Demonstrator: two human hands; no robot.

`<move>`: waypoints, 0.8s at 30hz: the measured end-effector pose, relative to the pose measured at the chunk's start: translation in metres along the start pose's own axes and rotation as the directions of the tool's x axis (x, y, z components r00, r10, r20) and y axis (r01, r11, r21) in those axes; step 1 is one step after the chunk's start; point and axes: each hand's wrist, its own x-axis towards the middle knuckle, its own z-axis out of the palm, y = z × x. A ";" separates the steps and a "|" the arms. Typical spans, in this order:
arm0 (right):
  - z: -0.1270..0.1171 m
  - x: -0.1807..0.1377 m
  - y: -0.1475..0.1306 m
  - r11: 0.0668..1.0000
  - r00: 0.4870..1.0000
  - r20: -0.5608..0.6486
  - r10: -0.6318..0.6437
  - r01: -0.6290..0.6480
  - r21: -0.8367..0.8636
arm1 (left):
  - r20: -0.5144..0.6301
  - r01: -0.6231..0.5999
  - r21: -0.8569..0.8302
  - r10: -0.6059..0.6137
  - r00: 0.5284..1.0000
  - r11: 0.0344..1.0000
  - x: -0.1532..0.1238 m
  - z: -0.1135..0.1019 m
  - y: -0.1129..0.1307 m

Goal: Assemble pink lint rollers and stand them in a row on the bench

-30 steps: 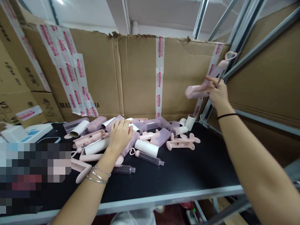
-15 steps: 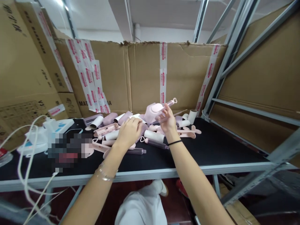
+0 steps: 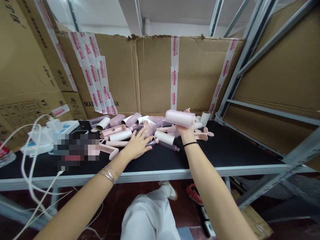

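In the head view my right hand (image 3: 187,131) is closed round a lint roller (image 3: 180,118), a pale cylinder under a translucent lilac-pink cover, raised above the pile. Part of a pink piece shows behind it; the grip itself is partly hidden. My left hand (image 3: 139,144) lies palm down with its fingers spread, over the near edge of the pile. Beneath its fingertips are a lilac cover (image 3: 150,130) and a clear-lilac piece. Around both hands lie white rolls (image 3: 164,137), pink handle parts (image 3: 113,130) and more lilac covers (image 3: 117,120).
A white power strip (image 3: 66,128) with plugs and cables sits at the left, beside a blurred-out patch (image 3: 75,146). Taped cardboard (image 3: 155,73) walls the back. Metal shelf posts (image 3: 235,73) rise at the right, and a metal rail (image 3: 160,176) edges the black tabletop.
My right hand has turned the lint roller from slanted to nearly level, moving slightly right. My left hand has come nearer and spread its fingers. The view has tilted slightly.
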 end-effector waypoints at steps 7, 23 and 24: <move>0.006 0.002 0.001 0.953 0.995 -0.021 0.093 -0.083 0.292 | -0.118 -0.045 0.062 0.052 0.992 0.997 -0.012 -0.019 0.008; 0.023 -0.011 0.030 0.992 0.989 0.142 0.046 -0.029 -0.120 | -0.506 -0.034 -0.102 -0.022 0.862 0.994 0.052 -0.020 0.011; 0.021 -0.008 0.027 0.995 0.995 0.094 0.018 -0.009 -0.095 | -0.493 0.012 -0.124 -0.072 0.867 0.992 0.049 -0.021 0.009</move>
